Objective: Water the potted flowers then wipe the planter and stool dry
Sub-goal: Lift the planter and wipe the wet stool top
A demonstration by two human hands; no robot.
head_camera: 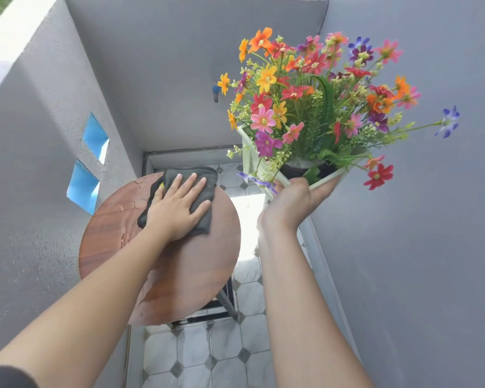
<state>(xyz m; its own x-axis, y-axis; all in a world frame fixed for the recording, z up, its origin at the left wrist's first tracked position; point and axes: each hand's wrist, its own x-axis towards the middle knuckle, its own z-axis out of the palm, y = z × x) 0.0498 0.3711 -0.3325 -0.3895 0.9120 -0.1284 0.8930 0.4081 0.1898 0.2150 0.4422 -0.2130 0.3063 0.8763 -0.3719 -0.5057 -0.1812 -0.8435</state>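
Note:
A round brown wooden stool (179, 270) stands at centre left, with water drops on its left part. My left hand (178, 208) presses flat, fingers straight, on a dark grey cloth (203, 191) lying on the far part of the stool top. My right hand (291, 203) holds a pale green planter (249, 155) from underneath, lifted in the air to the right of the stool. The planter is tilted and full of colourful flowers (317, 99) in orange, red, pink, yellow and purple. My fingers under the planter are hidden.
Grey walls close in on the left, back and right. A blue tap (215, 92) sticks out of the back wall. Two square openings (94, 138) pierce the left wall. Below lies a tiled floor (196, 354) with a sunlit patch.

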